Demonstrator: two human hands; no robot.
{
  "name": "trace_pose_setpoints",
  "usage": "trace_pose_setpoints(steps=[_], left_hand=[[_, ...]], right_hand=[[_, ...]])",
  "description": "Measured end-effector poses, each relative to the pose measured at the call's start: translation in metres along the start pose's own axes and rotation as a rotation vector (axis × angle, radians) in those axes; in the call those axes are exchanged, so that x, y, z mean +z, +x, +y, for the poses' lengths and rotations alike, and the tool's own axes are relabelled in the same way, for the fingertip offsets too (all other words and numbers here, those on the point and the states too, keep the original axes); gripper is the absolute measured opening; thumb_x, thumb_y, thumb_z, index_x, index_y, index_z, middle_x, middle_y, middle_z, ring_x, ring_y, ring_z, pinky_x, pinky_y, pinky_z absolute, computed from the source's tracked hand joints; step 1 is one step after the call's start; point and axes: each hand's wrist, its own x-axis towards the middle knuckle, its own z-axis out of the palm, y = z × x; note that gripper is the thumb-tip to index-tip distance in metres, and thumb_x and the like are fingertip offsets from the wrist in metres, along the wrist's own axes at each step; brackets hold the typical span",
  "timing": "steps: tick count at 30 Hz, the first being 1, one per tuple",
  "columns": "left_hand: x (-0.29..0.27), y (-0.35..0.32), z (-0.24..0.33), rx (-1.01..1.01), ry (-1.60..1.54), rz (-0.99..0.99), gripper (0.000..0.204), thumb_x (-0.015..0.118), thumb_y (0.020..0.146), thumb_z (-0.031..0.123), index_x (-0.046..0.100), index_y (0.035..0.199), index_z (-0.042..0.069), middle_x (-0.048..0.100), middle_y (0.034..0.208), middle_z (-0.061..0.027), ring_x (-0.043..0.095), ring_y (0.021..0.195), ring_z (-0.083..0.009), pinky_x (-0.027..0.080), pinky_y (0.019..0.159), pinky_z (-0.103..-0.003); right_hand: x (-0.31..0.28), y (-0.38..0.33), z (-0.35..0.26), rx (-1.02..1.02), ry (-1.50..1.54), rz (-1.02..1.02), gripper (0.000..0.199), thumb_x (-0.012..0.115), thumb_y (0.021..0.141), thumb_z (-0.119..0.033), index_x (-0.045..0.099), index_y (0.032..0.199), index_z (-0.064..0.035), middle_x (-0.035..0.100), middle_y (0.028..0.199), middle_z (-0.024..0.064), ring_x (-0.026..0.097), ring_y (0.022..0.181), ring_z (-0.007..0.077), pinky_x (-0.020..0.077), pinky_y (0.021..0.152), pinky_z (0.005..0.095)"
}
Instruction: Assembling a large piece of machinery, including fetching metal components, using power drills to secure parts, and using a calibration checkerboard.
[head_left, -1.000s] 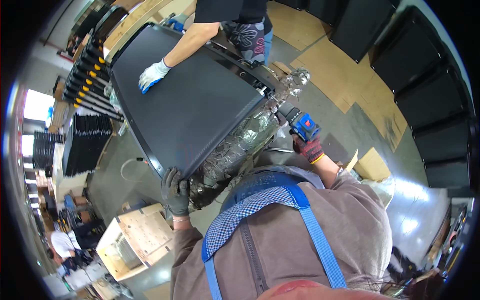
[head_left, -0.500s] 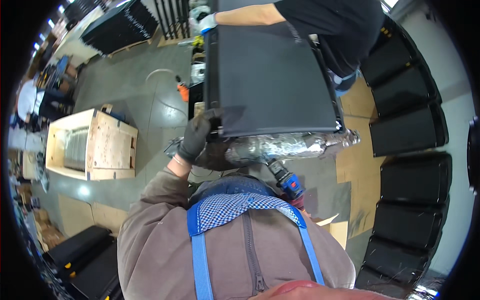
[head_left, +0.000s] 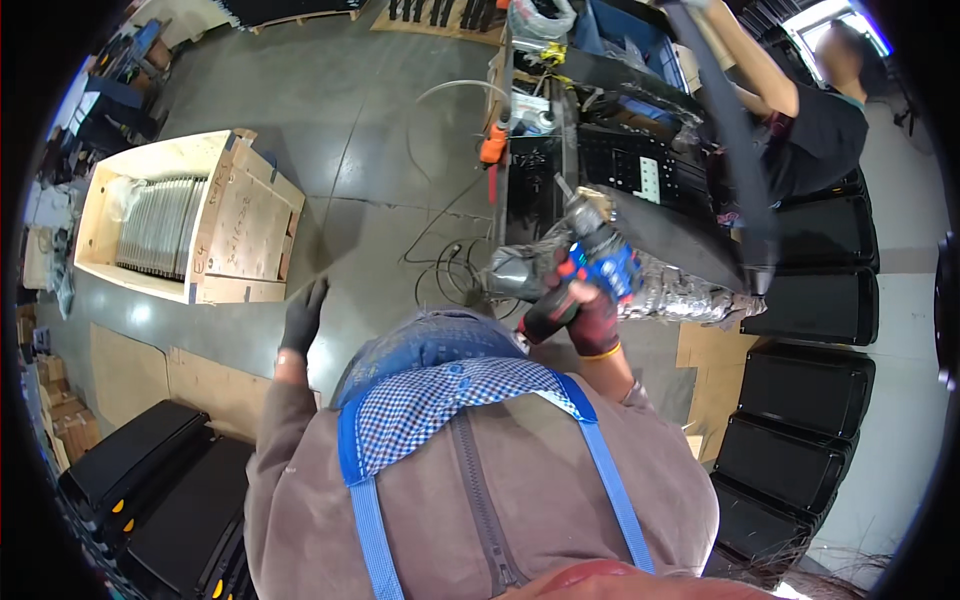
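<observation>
My right hand [head_left: 593,320], in a dark glove with red on it, grips a blue and black cordless drill [head_left: 612,268] above the near edge of the workbench. The drill's bit points away toward the far left. My left hand [head_left: 304,318], in a dark glove, hangs out to the left over the floor, fingers stretched and nothing in them. Across the bench, a co-worker's arms hold a large dark panel [head_left: 728,140] tilted up on edge. Beneath it the bench top shows black perforated metal [head_left: 600,165] and a small white plate [head_left: 649,179].
Shiny wrapped padding [head_left: 690,297] runs along the bench's near edge. An orange air tool [head_left: 493,144] hangs at the bench's left side, with a hose coiled on the floor. An open wooden crate [head_left: 240,225] stands left. Black padded pieces [head_left: 800,390] line the right wall.
The panel that lay flat is now tipped up toward the right by the co-worker. My left hand has left its corner and swung left. The drill has risen into view in my right hand.
</observation>
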Motion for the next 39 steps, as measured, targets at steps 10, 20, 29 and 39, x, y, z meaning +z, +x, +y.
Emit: trace_pose_setpoints(steps=[10, 20, 29, 39], left_hand=[[-0.078, -0.140, -0.135, -0.636, -0.370, 0.268, 0.043, 0.048, 0.099, 0.033, 0.059, 0.121, -0.002, 0.067, 0.107, -0.0142, 0.063, 0.097, -0.0219, 0.048, 0.086, -0.033], [-0.137, 0.050, -0.145, -0.555, -0.371, 0.108, 0.042, 0.049, 0.098, 0.033, 0.060, 0.119, -0.001, 0.067, 0.107, -0.0138, 0.062, 0.098, -0.0213, 0.048, 0.088, -0.032], [-0.148, 0.274, -0.252, -0.527, -0.223, -0.170, 0.047, 0.050, 0.093, 0.045, 0.064, 0.115, 0.005, 0.066, 0.108, -0.0192, 0.062, 0.105, -0.0315, 0.046, 0.092, -0.037], [-0.152, 0.455, -0.298, -0.565, -0.250, -0.417, 0.049, 0.048, 0.091, 0.048, 0.066, 0.107, 0.006, 0.067, 0.101, -0.0185, 0.063, 0.097, -0.0352, 0.048, 0.085, -0.039]], right_hand=[[0.054, 0.111, -0.002, 0.535, 0.395, 0.264, 0.054, 0.072, 0.074, -0.024, 0.049, 0.118, -0.0016, 0.059, 0.107, 0.0142, 0.060, 0.096, 0.0297, 0.0544, 0.082, 0.0430], [-0.024, 0.196, 0.117, 1.026, -0.204, 0.597, 0.010, 0.064, 0.082, -0.017, 0.059, 0.086, -0.0087, 0.058, 0.068, 0.0088, 0.059, 0.059, 0.0261, 0.0522, 0.057, 0.0441], [-0.188, 0.203, 0.124, 1.011, -2.129, -0.415, 0.027, 0.051, 0.088, -0.022, 0.070, 0.103, -0.0083, 0.068, 0.105, 0.0184, 0.067, 0.093, 0.0320, 0.0527, 0.081, 0.0414], [0.099, 0.508, -0.014, -0.217, -0.871, 0.755, 0.022, 0.049, 0.084, -0.002, 0.065, 0.098, -0.0048, 0.062, 0.080, 0.0014, 0.054, 0.066, 0.0090, 0.0448, 0.059, 0.0258]])
